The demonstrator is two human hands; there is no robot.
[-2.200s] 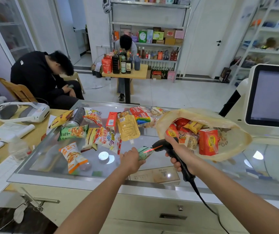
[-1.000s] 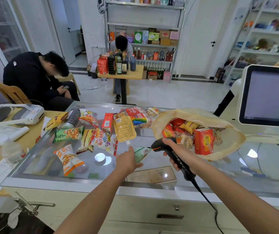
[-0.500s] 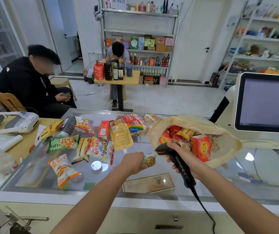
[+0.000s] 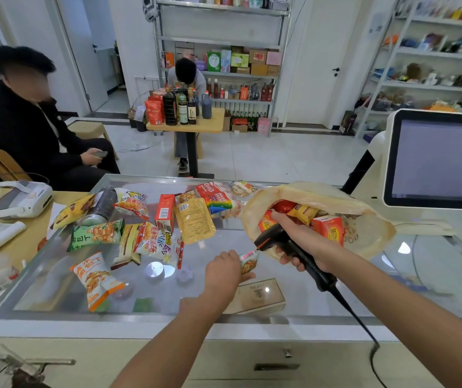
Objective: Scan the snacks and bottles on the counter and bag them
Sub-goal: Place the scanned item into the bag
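Note:
My left hand (image 4: 224, 273) grips a small snack packet (image 4: 248, 261) over the glass counter (image 4: 252, 312). My right hand (image 4: 302, 242) holds a black barcode scanner (image 4: 285, 245) by its handle, its head close to the packet, and red scan light falls on the packet's top. Just behind the scanner lies a yellowish plastic bag (image 4: 369, 233), open, with several red and yellow snacks inside. A spread of snack packets (image 4: 151, 239), a yellow pouch (image 4: 194, 221), a red carton (image 4: 164, 211) and a dark can (image 4: 101, 204) covers the counter's left and middle.
A till screen (image 4: 439, 161) stands at the right. The scanner's cable (image 4: 358, 317) runs down over the counter's front edge. A wooden desk (image 4: 32, 228) with a white device and papers adjoins on the left. Two people sit beyond the counter.
The packet has turned in my left hand and shifted slightly right toward the scanner; the red scan light is on it again. The camera has tilted up a little.

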